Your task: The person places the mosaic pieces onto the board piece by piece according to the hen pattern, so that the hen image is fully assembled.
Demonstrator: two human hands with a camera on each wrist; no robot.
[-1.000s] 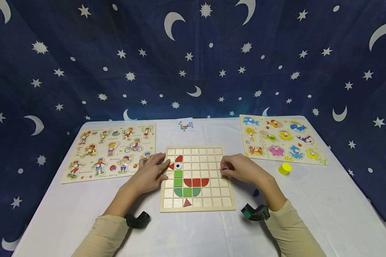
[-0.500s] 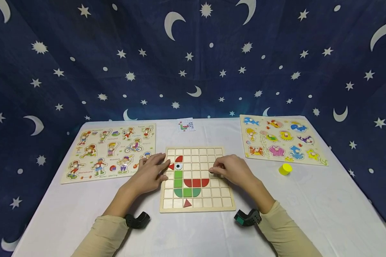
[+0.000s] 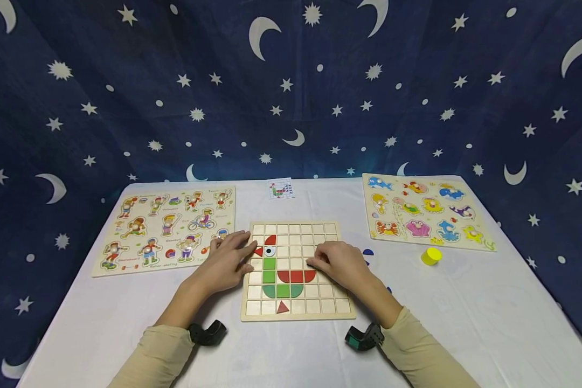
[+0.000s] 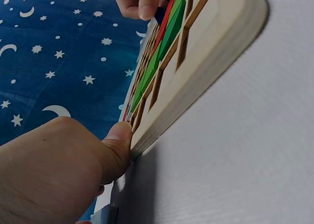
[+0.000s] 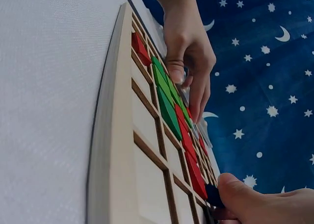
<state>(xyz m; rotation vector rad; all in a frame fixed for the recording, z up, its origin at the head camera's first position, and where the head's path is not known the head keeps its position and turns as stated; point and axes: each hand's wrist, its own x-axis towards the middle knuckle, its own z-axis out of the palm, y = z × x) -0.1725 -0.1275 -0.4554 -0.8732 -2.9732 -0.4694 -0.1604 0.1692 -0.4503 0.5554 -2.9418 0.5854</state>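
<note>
A wooden grid board (image 3: 320,313) lies on the table, with a bird shape of coloured pieces set in its squares. Among them are green squares (image 3: 269,276), a red row (image 3: 296,276), a red triangle (image 3: 282,306) and a white eye piece (image 3: 269,251). My left hand (image 3: 225,261) rests on the board's left edge, fingers spread, thumb (image 4: 117,136) against the rim. Over the board's right half, my right hand (image 3: 341,264) pinches a small dark blue piece (image 5: 214,195) at the square beyond the red row's right end. My fingers hide most of this piece.
Dark blue pieces (image 3: 368,252) lie right of the board, partly behind my right arm. A yellow cylinder (image 3: 431,256) stands farther right. Two picture puzzles, one with sports figures (image 3: 167,226) and one with sea animals (image 3: 431,205), flank the board. A small pattern card (image 3: 281,188) lies behind it.
My right hand has moved left from the board's right edge to near the red row, carrying the dark blue piece. Blue pieces on the table have come into view. My left hand stays put.
</note>
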